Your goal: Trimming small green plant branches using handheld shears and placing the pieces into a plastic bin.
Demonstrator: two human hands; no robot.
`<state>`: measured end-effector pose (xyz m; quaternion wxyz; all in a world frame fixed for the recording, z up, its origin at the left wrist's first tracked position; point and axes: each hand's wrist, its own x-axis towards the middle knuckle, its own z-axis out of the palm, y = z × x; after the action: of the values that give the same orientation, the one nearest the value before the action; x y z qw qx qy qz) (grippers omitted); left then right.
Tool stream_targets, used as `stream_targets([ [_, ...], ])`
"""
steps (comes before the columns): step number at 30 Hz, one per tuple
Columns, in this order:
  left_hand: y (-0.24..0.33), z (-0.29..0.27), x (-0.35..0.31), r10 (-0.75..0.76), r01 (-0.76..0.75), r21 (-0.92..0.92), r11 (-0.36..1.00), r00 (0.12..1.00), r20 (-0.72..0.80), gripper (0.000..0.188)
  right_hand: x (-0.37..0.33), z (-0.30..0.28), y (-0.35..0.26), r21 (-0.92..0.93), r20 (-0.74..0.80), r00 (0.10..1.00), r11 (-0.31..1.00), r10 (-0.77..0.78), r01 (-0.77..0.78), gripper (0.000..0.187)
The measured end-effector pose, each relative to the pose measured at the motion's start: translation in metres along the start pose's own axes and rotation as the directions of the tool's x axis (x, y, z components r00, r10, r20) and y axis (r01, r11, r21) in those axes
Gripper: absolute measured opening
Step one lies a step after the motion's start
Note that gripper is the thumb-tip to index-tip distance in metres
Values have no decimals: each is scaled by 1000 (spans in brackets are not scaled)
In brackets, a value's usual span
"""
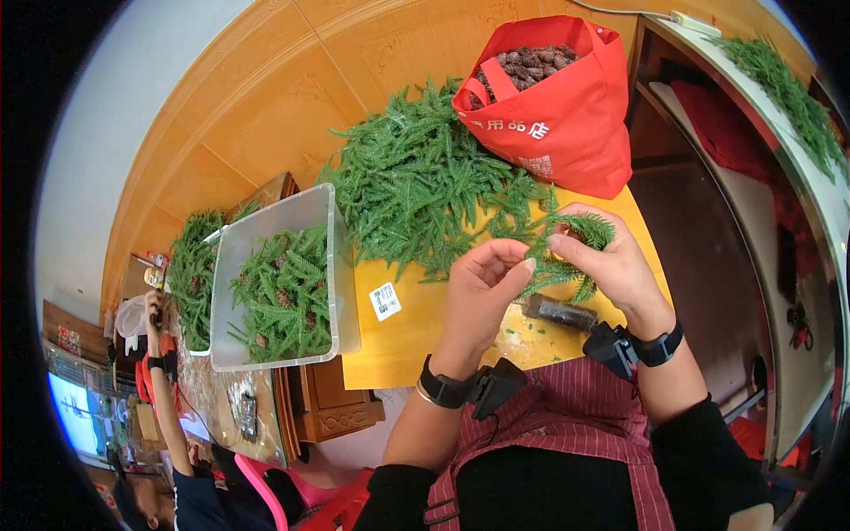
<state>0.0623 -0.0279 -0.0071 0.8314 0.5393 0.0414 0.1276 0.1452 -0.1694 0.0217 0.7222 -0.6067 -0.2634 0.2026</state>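
A green artificial pine sprig (567,232) is up between my hands, over the front of the yellow table. My right hand (615,265) is closed around its right side, thumb and fingers bent over the stem. Thumb and forefinger of my left hand (485,296) pinch at the sprig's left edge; the exact spot they grip is partly hidden by needles. Just below the sprig, a dark brown cylinder (560,313) lies on the yellow table (407,354). Behind my left hand spreads a large heap of similar pine sprigs (416,177).
A red bag (558,124) of pine cones (536,66) stands at the back right. Left of the table is a clear plastic box (274,361) with sprigs and cones. A white label card (385,302) lies near it. Another person (208,487) sits at the far left.
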Motion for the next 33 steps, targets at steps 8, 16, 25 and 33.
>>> stream_targets([
  [8,1,6,4,216,-180,303,936,972,-90,13,-2,4,-3,-100,-45,997,993,-66,61,12],
  [16,-4,-10,12,290,-231,290,929,940,-180,11,-16,11,-11,-535,135,904,738,-406,411,8],
  [25,0,-1,14,292,-216,310,926,929,-226,9,-30,15,-3,-701,350,800,430,-487,568,17],
  [33,-6,-11,20,18,-64,-154,986,959,-282,7,-29,18,0,-668,438,748,376,-498,642,16],
])
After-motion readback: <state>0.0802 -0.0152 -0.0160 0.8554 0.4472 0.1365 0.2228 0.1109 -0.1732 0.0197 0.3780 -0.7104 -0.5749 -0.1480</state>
